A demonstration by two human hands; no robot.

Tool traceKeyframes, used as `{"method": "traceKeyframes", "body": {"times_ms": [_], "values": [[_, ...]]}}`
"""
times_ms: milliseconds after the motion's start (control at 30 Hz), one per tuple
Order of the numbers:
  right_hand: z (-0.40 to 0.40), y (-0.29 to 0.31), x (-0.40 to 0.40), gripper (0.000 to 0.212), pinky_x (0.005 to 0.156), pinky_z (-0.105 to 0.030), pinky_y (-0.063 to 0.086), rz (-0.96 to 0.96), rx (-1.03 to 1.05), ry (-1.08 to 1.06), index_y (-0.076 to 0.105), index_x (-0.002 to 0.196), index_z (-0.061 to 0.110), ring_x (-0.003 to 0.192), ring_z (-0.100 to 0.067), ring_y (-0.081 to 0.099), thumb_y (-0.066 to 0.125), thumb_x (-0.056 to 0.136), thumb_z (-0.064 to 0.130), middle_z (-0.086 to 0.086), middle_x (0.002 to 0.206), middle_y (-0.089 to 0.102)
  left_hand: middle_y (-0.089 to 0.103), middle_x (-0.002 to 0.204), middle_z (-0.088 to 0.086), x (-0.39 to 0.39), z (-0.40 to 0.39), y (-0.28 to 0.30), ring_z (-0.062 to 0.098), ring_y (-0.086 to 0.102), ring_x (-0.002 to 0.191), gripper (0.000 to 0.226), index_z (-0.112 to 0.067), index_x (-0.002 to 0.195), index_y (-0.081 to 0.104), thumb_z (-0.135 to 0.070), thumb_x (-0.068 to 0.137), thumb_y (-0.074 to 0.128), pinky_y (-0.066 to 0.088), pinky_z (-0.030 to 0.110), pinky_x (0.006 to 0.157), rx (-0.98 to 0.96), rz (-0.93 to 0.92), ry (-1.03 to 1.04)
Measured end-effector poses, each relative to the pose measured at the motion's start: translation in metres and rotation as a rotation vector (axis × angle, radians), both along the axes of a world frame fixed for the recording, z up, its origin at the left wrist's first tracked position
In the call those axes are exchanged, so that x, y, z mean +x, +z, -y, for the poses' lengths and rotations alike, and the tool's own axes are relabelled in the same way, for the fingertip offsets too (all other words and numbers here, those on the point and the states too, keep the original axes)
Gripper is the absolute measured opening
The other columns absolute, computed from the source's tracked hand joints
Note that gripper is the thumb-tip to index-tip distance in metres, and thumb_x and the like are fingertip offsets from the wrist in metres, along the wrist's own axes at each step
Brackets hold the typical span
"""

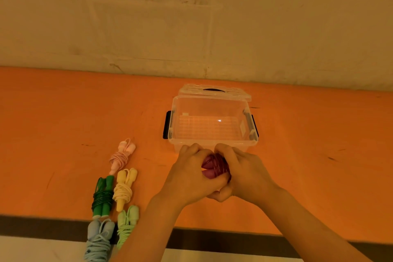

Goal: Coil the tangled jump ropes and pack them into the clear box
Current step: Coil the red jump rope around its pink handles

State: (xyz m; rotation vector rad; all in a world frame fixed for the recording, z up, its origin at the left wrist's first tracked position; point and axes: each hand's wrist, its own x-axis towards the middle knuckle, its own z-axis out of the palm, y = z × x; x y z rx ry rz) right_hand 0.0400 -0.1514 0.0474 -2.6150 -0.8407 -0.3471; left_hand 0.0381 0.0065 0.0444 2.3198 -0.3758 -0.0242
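Maroon jump rope (214, 166) sat wrapped, left hand (191, 178) and right hand (244, 174) both curled round it; loosening either grip risked coils springing undone before the clear box (212, 141).

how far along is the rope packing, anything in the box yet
Five ropes already lie coiled on the orange table: pink rope, yellow rope, dark green rope, light green rope, blue rope. In hand: left hand and right hand grip the maroon rope. Left: the clear box is open with nothing inside, so all six need packing.
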Motion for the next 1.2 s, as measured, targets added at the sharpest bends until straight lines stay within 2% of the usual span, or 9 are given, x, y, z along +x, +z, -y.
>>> {"method": "traceKeyframes", "body": {"times_ms": [200, 367, 500, 600, 667, 767, 967, 1100, 1200], "values": [[0.003, 0.001, 0.001, 0.088, 0.046, -0.016, 0.036, 0.011, -0.023, 0.041, 0.043, 0.116, 0.015, 0.063, -0.011, 0.059, 0.088, 0.044, 0.037, 0.004, 0.083, 0.067, 0.047, 0.083, -0.014, -0.004, 0.007, -0.009, 0.007, 0.036, 0.086, 0.053, -0.022, 0.094, 0.065, -0.063, 0.062, 0.052, 0.036, 0.015, 0.07, 0.107, 0.214, 0.104], [0.008, 0.012, 0.005, 0.077, 0.051, -0.011, 0.032, -0.083, 0.009, 0.074, 0.043, 0.117, 0.021, 0.068, -0.005, 0.055, 0.067, 0.049, 0.047, 0.009, 0.085, 0.065, 0.049, 0.076, -0.015, -0.006, 0.012, -0.009, 0.007, 0.04, 0.08, 0.039, -0.022, 0.084, 0.066, -0.053, 0.062, 0.058, 0.031, 0.01, 0.061, 0.002, 0.292, 0.218], [0.011, 0.011, 0.005, 0.068, 0.064, -0.022, 0.051, -0.121, 0.078, 0.07, 0.044, 0.122, 0.025, 0.087, -0.002, 0.059, 0.072, 0.064, 0.049, 0.014, 0.104, 0.065, 0.051, 0.074, -0.015, -0.005, 0.011, -0.008, 0.007, 0.042, 0.078, 0.034, -0.021, 0.077, 0.065, -0.052, 0.063, 0.059, 0.03, 0.009, 0.06, -0.038, 0.31, 0.263], [0.012, 0.012, 0.004, 0.075, 0.076, -0.021, 0.051, -0.217, 0.181, 0.025, 0.044, 0.129, 0.029, 0.1, 0.005, 0.056, 0.077, 0.065, 0.053, 0.025, 0.114, 0.056, 0.052, 0.072, -0.015, -0.004, 0.009, -0.007, 0.007, 0.043, 0.076, 0.033, -0.022, 0.072, 0.064, -0.053, 0.066, 0.056, 0.028, 0.008, 0.06, -0.046, 0.317, 0.301], [0.011, 0.012, 0.004, 0.082, 0.079, -0.019, 0.051, -0.304, 0.267, 0.003, 0.039, 0.131, 0.035, 0.103, 0.004, 0.056, 0.08, 0.063, 0.053, 0.026, 0.116, 0.054, 0.051, 0.071, -0.015, -0.004, 0.009, -0.007, 0.008, 0.043, 0.075, 0.032, -0.021, 0.07, 0.064, -0.052, 0.068, 0.054, 0.027, 0.009, 0.058, -0.053, 0.329, 0.328], [0.011, 0.008, 0.003, 0.079, 0.082, -0.024, 0.051, -0.368, 0.304, 0.014, 0.035, 0.13, 0.039, 0.107, -0.001, 0.055, 0.079, 0.065, 0.053, 0.021, 0.121, 0.052, 0.05, 0.07, -0.013, -0.003, 0.011, -0.006, 0.009, 0.044, 0.074, 0.031, -0.019, 0.07, 0.064, -0.048, 0.072, 0.053, 0.027, 0.009, 0.056, -0.056, 0.354, 0.335], [0.011, 0.006, 0.002, 0.068, 0.091, -0.026, 0.045, -0.311, 0.229, 0.097, 0.04, 0.135, 0.028, 0.117, -0.003, 0.047, 0.064, 0.08, 0.059, 0.019, 0.128, 0.049, 0.052, 0.073, -0.013, 0.001, 0.006, -0.008, 0.009, 0.044, 0.078, 0.034, -0.019, 0.075, 0.069, -0.046, 0.081, 0.05, 0.033, 0.01, 0.063, -0.119, 0.347, 0.279], [0.015, 0.007, 0.001, 0.054, 0.098, -0.024, 0.041, -0.312, 0.334, 0.117, 0.032, 0.142, 0.037, 0.123, -0.005, 0.045, 0.042, 0.093, 0.057, 0.026, 0.132, 0.044, 0.058, 0.083, -0.008, 0.006, -0.001, -0.01, 0.01, 0.047, 0.084, 0.039, -0.015, 0.088, 0.072, -0.045, 0.088, 0.047, 0.045, 0.024, 0.067, -0.136, 0.358, 0.22], [0.009, 0.007, 0.0, 0.043, 0.094, -0.026, 0.043, -0.246, 0.382, 0.075, 0.033, 0.141, 0.043, 0.116, -0.005, 0.049, 0.036, 0.098, 0.048, 0.033, 0.125, 0.045, 0.06, 0.089, -0.005, 0.006, 0.0, -0.01, 0.01, 0.047, 0.086, 0.036, -0.015, 0.095, 0.071, -0.041, 0.088, 0.048, 0.046, 0.025, 0.068, -0.161, 0.369, 0.19]]}}
